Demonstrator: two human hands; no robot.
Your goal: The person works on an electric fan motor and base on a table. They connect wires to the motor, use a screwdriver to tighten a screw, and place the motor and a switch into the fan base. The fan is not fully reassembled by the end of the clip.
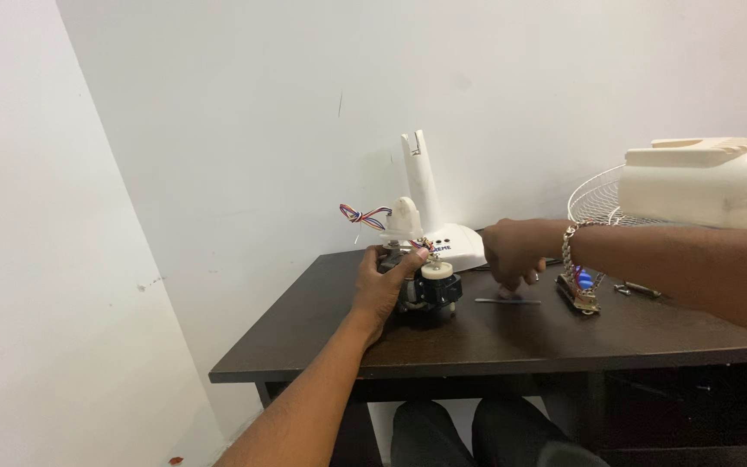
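Note:
My left hand (382,284) grips a small fan motor (430,290) that stands on the dark wooden table (512,342); twisted coloured wires (363,214) rise from the motor's top. My right hand (516,252), with a chain bracelet on the wrist, reaches down over the table with fingers curled just above a thin metal tool (507,301) lying flat. Whether the fingers touch the tool is unclear.
A white fan stand base (443,233) rises behind the motor against the wall. A small circuit board with blue parts (579,290) lies right of the tool. A cream fan housing (702,182) and wire grille (594,199) sit at the right. My knees show below the table.

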